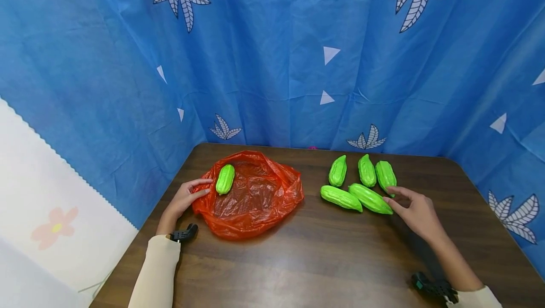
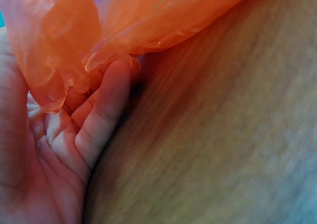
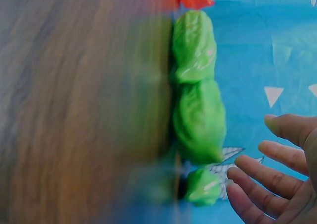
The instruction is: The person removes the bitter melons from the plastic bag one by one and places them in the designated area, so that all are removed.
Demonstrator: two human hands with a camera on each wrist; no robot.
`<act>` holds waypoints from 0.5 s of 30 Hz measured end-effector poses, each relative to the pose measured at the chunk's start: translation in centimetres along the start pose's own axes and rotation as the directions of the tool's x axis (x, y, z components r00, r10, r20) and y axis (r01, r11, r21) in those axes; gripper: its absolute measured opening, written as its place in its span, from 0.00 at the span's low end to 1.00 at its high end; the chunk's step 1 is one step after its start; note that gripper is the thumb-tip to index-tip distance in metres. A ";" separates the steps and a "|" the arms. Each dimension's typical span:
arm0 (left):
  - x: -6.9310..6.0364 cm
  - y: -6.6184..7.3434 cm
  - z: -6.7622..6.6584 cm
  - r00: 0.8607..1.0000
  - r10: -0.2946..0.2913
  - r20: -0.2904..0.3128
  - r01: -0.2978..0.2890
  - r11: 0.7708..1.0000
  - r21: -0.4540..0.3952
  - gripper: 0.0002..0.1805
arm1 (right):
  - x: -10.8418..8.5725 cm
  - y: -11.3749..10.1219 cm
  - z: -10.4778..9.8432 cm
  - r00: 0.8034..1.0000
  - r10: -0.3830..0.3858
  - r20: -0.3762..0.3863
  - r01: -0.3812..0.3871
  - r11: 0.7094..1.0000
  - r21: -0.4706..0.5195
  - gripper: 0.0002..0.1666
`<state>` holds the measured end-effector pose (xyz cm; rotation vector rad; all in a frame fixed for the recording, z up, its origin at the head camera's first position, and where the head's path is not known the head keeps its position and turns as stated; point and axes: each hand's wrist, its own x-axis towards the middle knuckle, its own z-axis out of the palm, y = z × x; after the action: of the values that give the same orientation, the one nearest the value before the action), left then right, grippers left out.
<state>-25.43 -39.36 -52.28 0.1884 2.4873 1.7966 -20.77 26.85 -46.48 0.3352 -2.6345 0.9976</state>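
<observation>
A bright green bitter melon (image 1: 225, 179) lies inside a red plastic bag (image 1: 255, 230), whose mouth is spread wide on the left of the table. My left hand (image 1: 187, 198) holds the bag's left edge; in the left wrist view its fingers (image 2: 110, 97) curl beneath the thin plastic. To the right, several more bitter melons lie in a group, among them a long one (image 1: 369, 198) and a shorter one (image 1: 385, 174). Just beside these two hovers my right hand (image 1: 415, 211), with its fingers (image 3: 270, 177) spread and nothing held.
Both hands work over a dark brown wooden table (image 1: 298, 270). A blue curtain (image 1: 272, 62) with leaf prints hangs behind it and along the sides. At the far left is a white cloth (image 1: 51, 194) with a flower print.
</observation>
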 end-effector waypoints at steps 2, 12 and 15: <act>0.0 0.0 0.0 1.000 0.002 0.000 -0.002 1.000 -0.001 0.26 | 0.1 -0.7 -0.2 1.000 -0.014 -0.005 0.014 1.000 -0.008 0.23; -0.2 -0.1 0.1 1.000 0.012 0.004 -0.012 1.000 -0.020 0.26 | 0.5 -5.2 0.5 0.996 -0.064 0.059 0.060 0.996 0.069 0.20; -0.1 0.0 0.0 1.000 0.029 0.003 -0.029 0.999 -0.013 0.26 | 0.8 -6.5 1.0 0.993 -0.073 0.092 0.062 0.991 0.116 0.21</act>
<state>-25.31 -39.37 -52.28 0.2280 2.4826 1.8211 -19.62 21.28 -42.98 0.5070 -2.6376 1.1381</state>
